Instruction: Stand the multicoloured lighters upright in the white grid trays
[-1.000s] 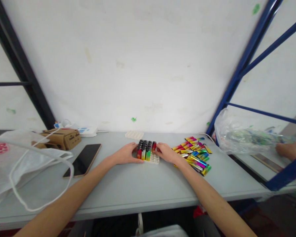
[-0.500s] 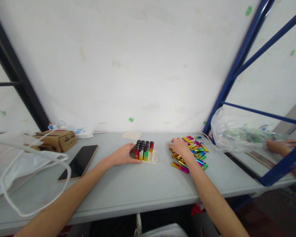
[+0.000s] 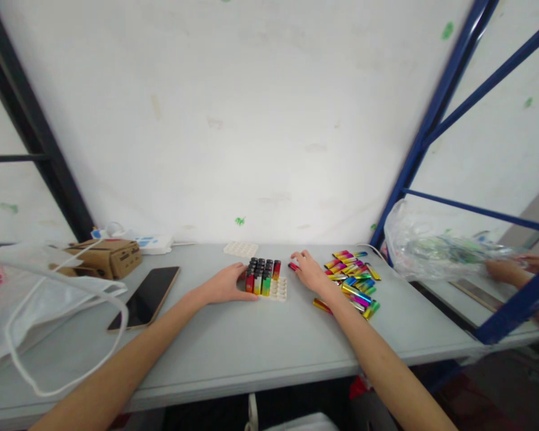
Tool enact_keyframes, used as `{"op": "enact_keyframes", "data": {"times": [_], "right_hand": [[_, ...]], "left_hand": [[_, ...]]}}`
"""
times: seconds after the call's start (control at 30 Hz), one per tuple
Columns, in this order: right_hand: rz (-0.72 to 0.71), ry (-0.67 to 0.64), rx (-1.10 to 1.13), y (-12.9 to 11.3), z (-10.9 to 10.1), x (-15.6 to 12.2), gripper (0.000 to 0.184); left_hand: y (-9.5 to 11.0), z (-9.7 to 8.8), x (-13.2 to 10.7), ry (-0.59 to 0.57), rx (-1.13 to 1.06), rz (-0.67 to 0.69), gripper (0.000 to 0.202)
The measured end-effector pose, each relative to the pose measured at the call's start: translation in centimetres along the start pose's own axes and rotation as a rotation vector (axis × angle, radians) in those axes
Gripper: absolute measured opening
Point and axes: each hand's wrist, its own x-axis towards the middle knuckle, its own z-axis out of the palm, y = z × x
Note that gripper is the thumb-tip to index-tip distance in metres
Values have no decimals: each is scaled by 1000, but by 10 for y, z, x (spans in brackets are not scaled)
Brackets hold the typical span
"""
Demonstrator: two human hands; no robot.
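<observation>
Upright lighters (image 3: 261, 278) with black tops stand in rows in a white tray with round holes (image 3: 278, 290), filling its left part. My left hand (image 3: 228, 282) is curved round the tray's left end, thumb at the front edge and fingers behind, gripping it. To the right of the tray, my right hand (image 3: 309, 272) pinches a red lighter (image 3: 293, 266), lying nearly level and raised a little. Beyond that wrist lies a loose pile of shiny multicoloured lighters (image 3: 357, 290) on the grey table (image 3: 251, 341).
A second white tray (image 3: 241, 248) lies near the wall. On the left are a phone (image 3: 146, 297), a cardboard box (image 3: 112, 257) and a white bag (image 3: 31, 305). A blue frame (image 3: 408, 161) rises on the right; behind it are a clear plastic bag (image 3: 413, 245) and another person's hands (image 3: 505, 269).
My right hand has come left from the pile with a red lighter in its fingers. My left hand stays at the tray. The view has shifted slightly.
</observation>
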Motion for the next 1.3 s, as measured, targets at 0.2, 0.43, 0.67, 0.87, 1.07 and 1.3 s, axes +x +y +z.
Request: {"op": "enact_keyframes", "data": {"times": [0.2, 0.43, 0.67, 0.87, 1.07, 1.3], "right_hand": [[-36, 67, 172, 13, -3, -1, 62], [-120, 106, 912, -5, -12, 5, 34], [-91, -44, 1334, -30, -20, -5, 43], [-47, -88, 1223, -39, -17, -9, 43], [-37, 173, 872, -39, -9, -4, 51], [37, 287, 757, -34, -8, -2, 36]], "left_hand": [[1, 0, -1, -18, 0, -2, 73], [3, -1, -1, -24, 4, 3, 71], [1, 0, 0, -24, 12, 8, 71], [0, 0, 0, -25, -11, 17, 65], [1, 0, 0, -26, 7, 6, 64], [1, 0, -1, -19, -6, 11, 63]]}}
